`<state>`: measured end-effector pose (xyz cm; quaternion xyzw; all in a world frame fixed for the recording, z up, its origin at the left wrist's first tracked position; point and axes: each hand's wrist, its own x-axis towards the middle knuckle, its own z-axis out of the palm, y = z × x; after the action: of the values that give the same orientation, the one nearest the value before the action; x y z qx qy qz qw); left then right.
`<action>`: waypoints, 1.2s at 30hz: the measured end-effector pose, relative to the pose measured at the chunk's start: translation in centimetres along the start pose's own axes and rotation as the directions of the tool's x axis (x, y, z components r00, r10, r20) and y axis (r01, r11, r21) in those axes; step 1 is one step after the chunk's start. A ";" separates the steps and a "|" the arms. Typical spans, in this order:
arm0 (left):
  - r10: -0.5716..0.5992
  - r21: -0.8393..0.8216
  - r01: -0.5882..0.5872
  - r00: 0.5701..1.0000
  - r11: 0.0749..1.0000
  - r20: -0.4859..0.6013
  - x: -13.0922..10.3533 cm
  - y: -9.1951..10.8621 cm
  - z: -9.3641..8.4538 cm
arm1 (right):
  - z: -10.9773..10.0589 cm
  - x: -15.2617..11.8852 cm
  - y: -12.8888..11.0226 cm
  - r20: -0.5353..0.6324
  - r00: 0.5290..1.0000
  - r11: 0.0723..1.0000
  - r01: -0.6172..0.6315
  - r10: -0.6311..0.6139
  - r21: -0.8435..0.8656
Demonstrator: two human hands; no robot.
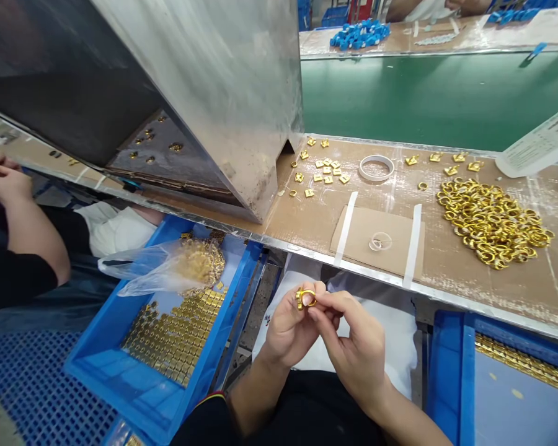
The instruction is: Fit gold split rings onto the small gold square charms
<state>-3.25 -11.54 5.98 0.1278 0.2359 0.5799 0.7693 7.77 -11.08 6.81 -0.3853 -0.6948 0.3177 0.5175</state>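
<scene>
Above my lap, close to the bench edge, my left hand [286, 328] pinches a gold ring [309, 293] with a blocky square top on its left side. My right hand [353, 337] meets it from the right, thumb and fingertips pressed together at the ring's band. Whether the right fingertips hold a further small part is hidden. Just beyond my hands lies a cardboard pad [358, 248] taped down with white strips, with a small clear ring of tape or plastic [380, 241] on it. A large heap of gold ring bands [493, 220] lies farther right.
Several small gold square pieces [328, 170] and a white tape roll [376, 168] lie on the bench. A metal hood [242, 105] stands at left. Blue trays [232, 322] [451, 371] flank my lap, the left holding gold squares and a plastic bag [167, 266]. A co-worker's arm [32, 229] is at far left.
</scene>
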 end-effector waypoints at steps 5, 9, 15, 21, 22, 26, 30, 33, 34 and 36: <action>-0.032 -0.061 0.029 0.999 0.998 -0.043 0.2 -0.2 0.2 | -0.1 0.4 0.1 -0.007 0.999 0.999 -0.045 0.045 -0.010; -0.062 -0.090 0.054 0.994 0.994 -0.084 0.1 -0.2 0.1 | -0.2 0.6 0.3 -0.030 0.999 0.999 -0.042 0.041 -0.003; -0.098 -0.066 0.091 0.990 0.994 -0.099 0.2 -0.1 -0.7 | -0.2 0.7 0.7 -0.036 0.995 0.993 -0.089 0.092 0.076; -0.144 -0.075 0.140 0.988 0.987 -0.057 0.4 0.3 -1.1 | -0.3 0.7 1.0 0.004 0.990 0.976 -0.138 0.139 0.167; -0.145 -0.065 0.141 0.988 0.988 -0.051 0.4 0.4 -1.1 | -0.3 0.6 1.1 0.011 0.990 0.976 -0.144 0.144 0.166; -0.134 -0.022 0.133 0.990 0.991 -0.053 0.3 0.6 -1.0 | -0.3 0.5 1.1 0.039 0.986 0.968 -0.165 0.160 0.187; -0.126 -0.021 0.125 0.990 0.992 -0.060 0.2 0.6 -1.0 | -0.3 0.5 1.0 0.043 0.991 0.977 -0.133 0.127 0.169; -0.115 -0.033 0.113 0.990 0.993 -0.081 0.3 0.5 -0.8 | -0.3 0.6 1.0 0.037 0.995 0.987 -0.102 0.098 0.127; -0.112 -0.043 0.109 0.990 0.993 -0.089 0.3 0.5 -0.7 | -0.2 0.6 1.0 0.036 0.995 0.989 -0.092 0.088 0.119; -0.113 -0.079 0.105 0.988 0.991 -0.103 0.3 0.3 -0.5 | -0.2 0.7 1.0 0.029 0.997 0.992 -0.074 0.072 0.103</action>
<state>-3.72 -11.23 5.61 0.0550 0.2620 0.5512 0.7903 8.06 -10.02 6.39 -0.3789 -0.6694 0.3769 0.5160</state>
